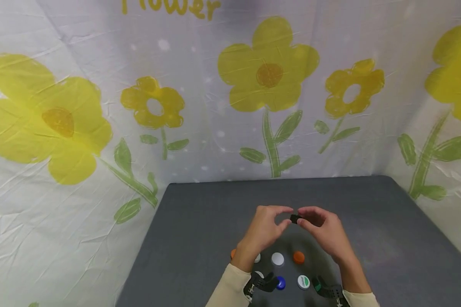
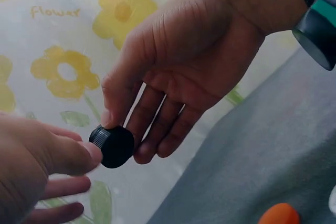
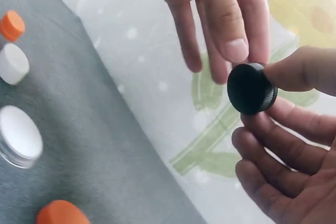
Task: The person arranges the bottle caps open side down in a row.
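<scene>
A small round black bottle cap [image 1: 294, 219] with a ridged side is held up above the grey table. My right hand [image 1: 327, 232] pinches it between thumb and fingers; in the right wrist view the thumb lies on the edge of the cap [image 3: 247, 92]. My left hand [image 1: 266, 227] comes from the other side, fingertips close to the cap. In the left wrist view its thumb overlaps the near edge of the cap [image 2: 118, 148], and the index finger stands a little apart. Whether that thumb really touches is hard to tell.
Below my hands, several caps lie on the grey table [image 1: 199, 221]: a white cap [image 1: 277, 259], an orange cap [image 1: 299, 257], a blue cap [image 1: 280, 282] and a white-and-green cap [image 1: 303, 282]. Others are partly hidden by my left arm. A flower-printed curtain [image 1: 207, 140] hangs behind.
</scene>
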Demonstrator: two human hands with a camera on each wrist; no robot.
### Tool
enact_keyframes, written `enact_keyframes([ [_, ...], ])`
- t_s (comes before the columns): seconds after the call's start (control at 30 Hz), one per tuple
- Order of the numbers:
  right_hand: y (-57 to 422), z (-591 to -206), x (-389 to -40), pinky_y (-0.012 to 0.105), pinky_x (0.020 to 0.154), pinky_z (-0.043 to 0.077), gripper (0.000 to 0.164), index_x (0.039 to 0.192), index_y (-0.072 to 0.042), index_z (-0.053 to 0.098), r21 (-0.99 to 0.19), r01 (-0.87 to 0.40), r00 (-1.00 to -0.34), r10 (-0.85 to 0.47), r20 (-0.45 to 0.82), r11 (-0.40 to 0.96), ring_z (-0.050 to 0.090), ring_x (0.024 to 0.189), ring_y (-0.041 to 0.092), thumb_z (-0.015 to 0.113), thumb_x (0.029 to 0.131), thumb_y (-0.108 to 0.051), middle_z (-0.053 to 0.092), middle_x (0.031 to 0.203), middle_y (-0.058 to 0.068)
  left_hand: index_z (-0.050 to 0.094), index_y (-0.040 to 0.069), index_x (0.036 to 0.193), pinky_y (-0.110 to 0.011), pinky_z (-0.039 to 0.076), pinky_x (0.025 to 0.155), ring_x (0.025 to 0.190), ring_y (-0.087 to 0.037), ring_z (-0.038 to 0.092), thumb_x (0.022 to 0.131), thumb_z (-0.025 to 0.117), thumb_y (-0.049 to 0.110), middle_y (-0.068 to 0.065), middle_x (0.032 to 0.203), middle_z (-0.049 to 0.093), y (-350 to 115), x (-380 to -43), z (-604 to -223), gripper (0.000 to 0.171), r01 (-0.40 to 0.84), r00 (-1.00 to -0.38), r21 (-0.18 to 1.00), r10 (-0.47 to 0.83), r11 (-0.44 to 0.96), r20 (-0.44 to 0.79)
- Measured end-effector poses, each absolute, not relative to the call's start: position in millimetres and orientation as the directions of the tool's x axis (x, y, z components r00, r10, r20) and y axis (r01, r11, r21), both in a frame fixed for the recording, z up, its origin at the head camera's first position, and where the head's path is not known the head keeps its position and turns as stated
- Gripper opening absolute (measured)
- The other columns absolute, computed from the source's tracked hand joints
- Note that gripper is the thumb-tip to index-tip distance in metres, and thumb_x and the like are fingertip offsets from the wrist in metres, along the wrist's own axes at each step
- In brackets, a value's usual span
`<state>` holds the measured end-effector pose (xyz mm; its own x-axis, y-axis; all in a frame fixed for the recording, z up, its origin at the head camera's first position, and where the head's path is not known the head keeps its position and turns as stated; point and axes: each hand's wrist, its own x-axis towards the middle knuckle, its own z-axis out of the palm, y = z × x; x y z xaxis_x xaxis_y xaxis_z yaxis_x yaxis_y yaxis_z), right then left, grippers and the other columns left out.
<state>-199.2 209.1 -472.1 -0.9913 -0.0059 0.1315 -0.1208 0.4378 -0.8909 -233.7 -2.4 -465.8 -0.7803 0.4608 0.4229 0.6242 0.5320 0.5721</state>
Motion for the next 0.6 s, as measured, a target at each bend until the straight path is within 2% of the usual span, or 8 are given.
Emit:
enact_keyframes([
  [0.17,205,-477,-193,0.018,0.091,0.057,0.037,0.135,-0.006,0.073,-0.929,-0.004,-1.0,0.021,0.012,0.37,0.074,0.11,0.016,0.077,0.105,-0.028,0.078,0.126,0.011,0.082,0.011,0.126,-0.028,0.062,0.1,0.114,-0.016,0.079,0.099,0.083,0.014,-0.003,0.121,0.083,-5,-226,-476,0.027,0.69,-0.724,0.546,0.439,0.475,0.533],
  [0.3,203,-481,-189,0.026,0.095,0.058,0.039,0.136,-0.006,0.073,-0.941,0.065,-0.998,0.036,-0.056,0.332,0.073,0.109,0.017,0.076,0.106,-0.031,0.078,0.124,0.008,0.083,0.009,0.122,-0.026,0.062,0.098,0.111,-0.016,0.08,0.097,0.085,0.012,-0.003,0.118,0.084,-7,-220,-483,0.026,0.711,-0.703,0.554,0.433,0.434,0.564],
  [0.4,202,-485,-188,0.031,0.095,0.06,0.04,0.136,-0.004,0.072,-0.955,0.103,-0.995,0.021,-0.101,0.279,0.073,0.109,0.021,0.074,0.107,-0.031,0.078,0.123,0.008,0.084,0.009,0.122,-0.024,0.062,0.098,0.111,-0.016,0.08,0.097,0.085,0.012,-0.004,0.117,0.084,-8,-216,-488,0.025,0.702,-0.712,0.581,0.429,0.411,0.557],
  [0.6,197,-490,-187,0.033,0.094,0.063,0.041,0.137,0.0,0.07,-0.97,0.14,-0.988,-0.029,-0.149,0.2,0.075,0.107,0.027,0.071,0.109,-0.031,0.078,0.123,0.009,0.084,0.008,0.119,-0.026,0.062,0.097,0.109,-0.016,0.08,0.097,0.085,0.011,-0.005,0.115,0.085,-8,-214,-494,0.023,0.661,-0.748,0.653,0.395,0.369,0.534],
])
